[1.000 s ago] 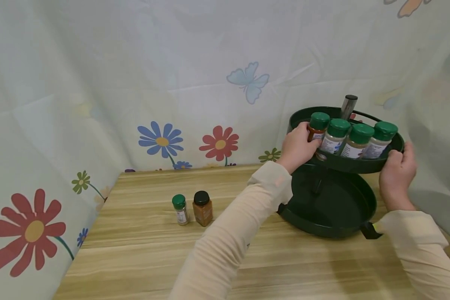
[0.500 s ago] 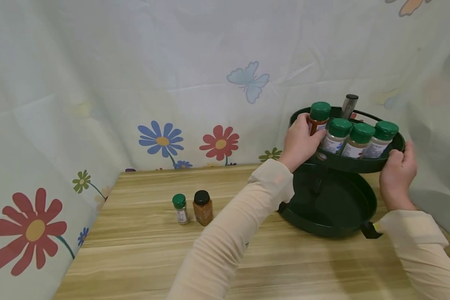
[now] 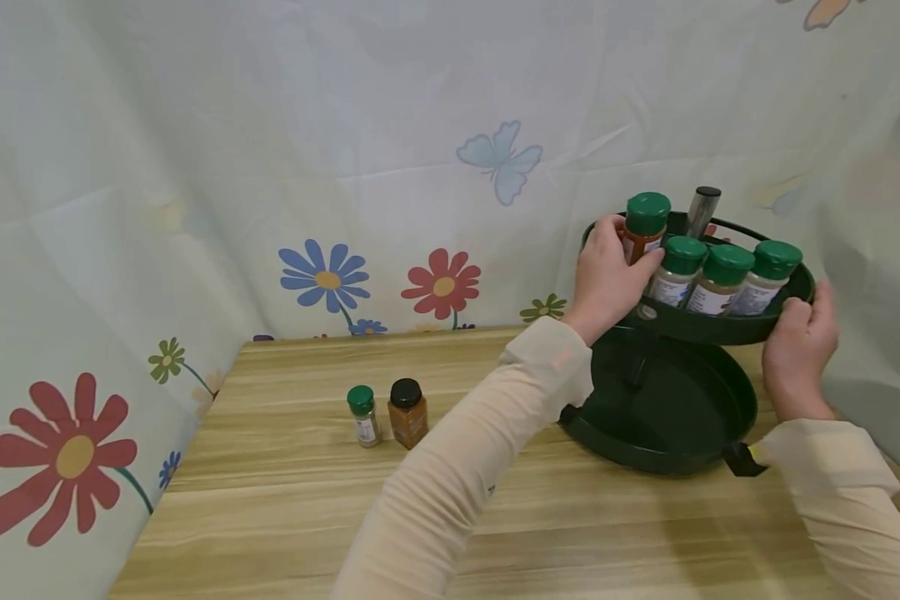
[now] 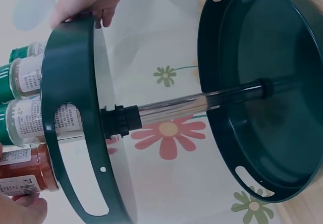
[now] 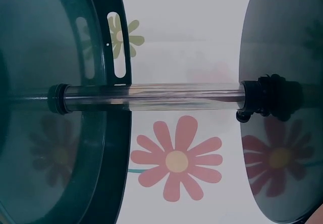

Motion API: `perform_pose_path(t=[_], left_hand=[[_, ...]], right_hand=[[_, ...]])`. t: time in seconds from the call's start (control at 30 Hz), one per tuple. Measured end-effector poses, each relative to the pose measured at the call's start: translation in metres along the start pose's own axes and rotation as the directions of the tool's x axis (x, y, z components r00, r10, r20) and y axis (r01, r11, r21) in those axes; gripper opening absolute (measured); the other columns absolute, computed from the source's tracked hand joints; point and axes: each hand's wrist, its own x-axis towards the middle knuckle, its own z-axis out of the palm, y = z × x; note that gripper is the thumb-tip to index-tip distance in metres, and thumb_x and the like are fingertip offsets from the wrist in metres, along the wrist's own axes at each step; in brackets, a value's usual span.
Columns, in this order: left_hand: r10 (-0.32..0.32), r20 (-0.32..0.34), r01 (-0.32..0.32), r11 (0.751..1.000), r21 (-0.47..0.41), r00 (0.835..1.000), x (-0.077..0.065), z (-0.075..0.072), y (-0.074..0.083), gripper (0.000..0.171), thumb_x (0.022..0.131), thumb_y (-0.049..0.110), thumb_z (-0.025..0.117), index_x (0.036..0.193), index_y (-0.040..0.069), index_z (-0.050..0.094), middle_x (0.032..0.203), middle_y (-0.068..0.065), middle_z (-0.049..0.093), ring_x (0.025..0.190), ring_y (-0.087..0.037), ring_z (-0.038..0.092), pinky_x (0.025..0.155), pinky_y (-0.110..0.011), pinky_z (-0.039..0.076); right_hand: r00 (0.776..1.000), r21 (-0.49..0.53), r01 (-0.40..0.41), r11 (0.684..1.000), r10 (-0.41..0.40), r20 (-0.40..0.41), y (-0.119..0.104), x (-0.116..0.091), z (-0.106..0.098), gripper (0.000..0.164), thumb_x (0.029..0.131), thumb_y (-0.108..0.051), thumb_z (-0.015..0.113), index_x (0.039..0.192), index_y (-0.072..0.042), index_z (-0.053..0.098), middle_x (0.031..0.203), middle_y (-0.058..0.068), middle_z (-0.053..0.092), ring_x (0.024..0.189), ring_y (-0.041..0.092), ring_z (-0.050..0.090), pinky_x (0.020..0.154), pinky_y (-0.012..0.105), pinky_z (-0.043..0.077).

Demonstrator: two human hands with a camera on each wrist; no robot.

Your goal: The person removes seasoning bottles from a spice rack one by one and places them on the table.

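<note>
L hand (image 3: pixel 609 279) pinches red jar (image 3: pixel 640 245) (w/ grn lid (image 3: pixel 648 213)); R hand (image 3: pixel 801 357) grips upper tray (image 3: pixel 708 327) at edge.

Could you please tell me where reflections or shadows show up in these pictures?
Head view: a soft shadow on the table, lower right; left wrist view: bright streaks along the pole; right wrist view: the red flower mirrored faintly in the upper tray and lower tray.
</note>
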Motion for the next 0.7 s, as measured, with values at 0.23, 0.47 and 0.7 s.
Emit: perform_pose_path(t=[0.23, 0.47, 0.7], left_hand=[[0.021, -0.001, -0.021, 1.000, -0.017, 1.000, -0.001, -0.004, 0.003, 0.042, 0.083, 0.026, 0.063, 0.115, 0.012, 0.041, 0.101, 0.002, 0.050, 0.086, -0.007, 0.048, 0.071, -0.018, 0.043], [0.013, 0.020, -0.012, 0.998, -0.054, 1.000, -0.004, -0.010, 0.003, 0.043, 0.084, 0.027, 0.062, 0.117, 0.013, 0.037, 0.105, 0.000, 0.055, 0.086, -0.008, 0.054, 0.073, -0.021, 0.046], [0.033, 0.021, -0.032, 0.997, -0.076, 0.999, -0.004, -0.020, -0.001, 0.043, 0.085, 0.027, 0.061, 0.118, 0.012, 0.038, 0.105, -0.001, 0.056, 0.083, -0.006, 0.054, 0.066, -0.018, 0.046]], right_hand=[[1.000, -0.009, -0.008, 1.000, 0.008, -0.006, 0.001, 0.002, 0.000, 0.052, 0.092, -0.018, 0.021, 0.144, -0.017, 0.011, 0.150, -0.007, 0.008, 0.129, -0.001, 0.006, 0.106, 0.017, 0.003], [1.000, -0.015, -0.001, 1.000, 0.001, -0.011, 0.002, 0.002, 0.000, 0.052, 0.092, -0.018, 0.021, 0.143, -0.017, 0.012, 0.150, -0.007, 0.010, 0.129, -0.001, 0.007, 0.106, 0.016, 0.004], [1.000, -0.038, 0.007, 0.999, -0.007, -0.009, 0.004, 0.003, 0.000, 0.051, 0.093, -0.018, 0.020, 0.143, -0.018, 0.011, 0.150, -0.007, 0.008, 0.129, -0.001, 0.005, 0.106, 0.018, 0.003]])
